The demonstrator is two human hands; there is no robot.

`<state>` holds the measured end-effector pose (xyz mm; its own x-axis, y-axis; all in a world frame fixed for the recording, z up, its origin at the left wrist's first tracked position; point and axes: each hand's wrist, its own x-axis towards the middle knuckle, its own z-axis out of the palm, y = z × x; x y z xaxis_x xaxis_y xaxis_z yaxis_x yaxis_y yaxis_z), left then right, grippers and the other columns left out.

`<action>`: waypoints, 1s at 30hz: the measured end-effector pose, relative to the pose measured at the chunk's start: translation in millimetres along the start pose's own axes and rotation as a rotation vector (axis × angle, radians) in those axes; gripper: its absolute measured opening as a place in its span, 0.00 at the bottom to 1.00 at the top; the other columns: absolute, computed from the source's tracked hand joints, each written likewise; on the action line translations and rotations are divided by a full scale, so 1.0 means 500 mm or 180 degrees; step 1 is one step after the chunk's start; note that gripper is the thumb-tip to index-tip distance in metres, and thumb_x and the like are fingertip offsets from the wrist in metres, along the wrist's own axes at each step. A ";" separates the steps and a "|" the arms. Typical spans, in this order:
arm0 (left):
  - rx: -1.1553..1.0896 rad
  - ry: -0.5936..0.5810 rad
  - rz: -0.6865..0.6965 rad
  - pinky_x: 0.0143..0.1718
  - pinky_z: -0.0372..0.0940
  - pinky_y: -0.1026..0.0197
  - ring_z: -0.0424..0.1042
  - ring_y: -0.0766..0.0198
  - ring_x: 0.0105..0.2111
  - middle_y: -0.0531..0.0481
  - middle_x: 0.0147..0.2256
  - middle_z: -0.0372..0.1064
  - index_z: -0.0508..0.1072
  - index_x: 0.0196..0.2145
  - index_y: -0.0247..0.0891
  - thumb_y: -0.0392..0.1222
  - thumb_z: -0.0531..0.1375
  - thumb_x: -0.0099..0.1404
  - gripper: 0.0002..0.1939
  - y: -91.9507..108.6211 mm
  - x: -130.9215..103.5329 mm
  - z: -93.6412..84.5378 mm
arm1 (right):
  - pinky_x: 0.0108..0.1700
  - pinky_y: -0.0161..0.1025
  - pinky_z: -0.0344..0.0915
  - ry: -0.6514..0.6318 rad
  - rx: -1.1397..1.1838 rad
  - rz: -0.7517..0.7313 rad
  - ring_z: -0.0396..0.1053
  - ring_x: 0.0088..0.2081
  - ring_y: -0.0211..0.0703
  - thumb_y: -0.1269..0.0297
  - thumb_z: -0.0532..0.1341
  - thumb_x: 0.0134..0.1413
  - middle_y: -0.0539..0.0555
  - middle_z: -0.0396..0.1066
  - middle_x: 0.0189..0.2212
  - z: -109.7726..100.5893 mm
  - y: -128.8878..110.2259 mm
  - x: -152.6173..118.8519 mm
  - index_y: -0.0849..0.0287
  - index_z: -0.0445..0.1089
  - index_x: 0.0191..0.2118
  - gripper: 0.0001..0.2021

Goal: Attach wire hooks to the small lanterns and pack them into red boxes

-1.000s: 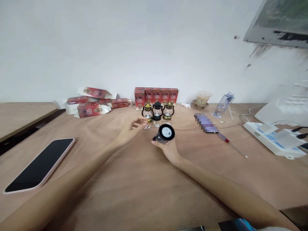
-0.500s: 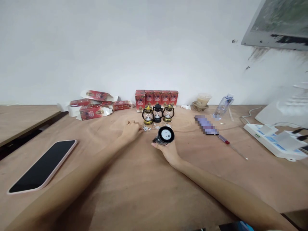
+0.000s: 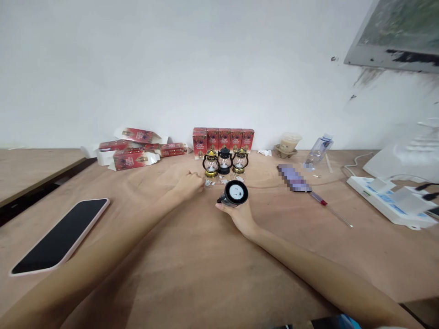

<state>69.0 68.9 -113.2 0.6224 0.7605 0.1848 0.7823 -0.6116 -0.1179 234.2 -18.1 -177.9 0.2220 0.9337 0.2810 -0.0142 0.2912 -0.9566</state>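
Observation:
My right hand (image 3: 243, 219) is wrapped round a small dark lantern (image 3: 236, 192), tilted so that its round base faces me. The base has a black rim and a white disc with small marks. To its left, my left hand (image 3: 190, 183) rests low over the table with curled fingers; whatever is in them is hidden. By those fingertips lie small white pieces (image 3: 210, 183), too small to identify. Just behind stand a gold lantern (image 3: 211, 165), a black lantern (image 3: 225, 163) and another gold lantern (image 3: 239, 163), all upright with dark handles.
Several red boxes (image 3: 224, 138) stand by the wall; opened red boxes (image 3: 133, 159) lie in a pile on the left. A black-screened phone (image 3: 61, 235) is near my left forearm. Rightward are a cup (image 3: 288, 142), a bottle (image 3: 318, 151), another phone (image 3: 295, 178), a screwdriver (image 3: 331, 209) and a power strip (image 3: 387, 201).
My left hand has shifted slightly on the table, with its fingers curled in more. My right hand and the lantern in it have hardly moved.

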 end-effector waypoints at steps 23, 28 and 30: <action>-0.2037 0.0794 0.0201 0.39 0.65 0.59 0.74 0.59 0.36 0.53 0.34 0.76 0.71 0.41 0.44 0.53 0.59 0.59 0.15 0.087 -0.118 -0.217 | 0.40 0.43 0.68 -0.0256 -0.0897 -0.0395 0.70 0.39 0.48 0.64 0.69 0.36 0.51 0.72 0.34 -0.004 -0.035 -0.024 0.56 0.63 0.40 0.22; -0.1413 0.0576 0.0671 0.44 0.62 0.57 0.72 0.62 0.34 0.57 0.27 0.75 0.71 0.40 0.43 0.46 0.58 0.61 0.09 0.126 -0.125 -0.230 | 0.36 0.39 0.66 -0.0414 -0.0864 -0.0508 0.70 0.35 0.44 0.62 0.67 0.41 0.49 0.71 0.29 -0.003 -0.044 -0.029 0.57 0.63 0.38 0.17; -0.1165 0.0436 0.0831 0.42 0.61 0.59 0.70 0.63 0.33 0.56 0.27 0.74 0.70 0.41 0.43 0.42 0.57 0.62 0.09 0.126 -0.122 -0.225 | 0.35 0.39 0.66 -0.0419 -0.0862 -0.0505 0.69 0.34 0.43 0.60 0.65 0.42 0.49 0.71 0.29 -0.002 -0.051 -0.030 0.57 0.63 0.38 0.16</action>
<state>77.9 -40.6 -22.4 0.7692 0.5503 0.3248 0.5250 -0.8340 0.1697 232.0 -40.0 -157.7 0.0728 0.9052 0.4187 0.2737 0.3856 -0.8811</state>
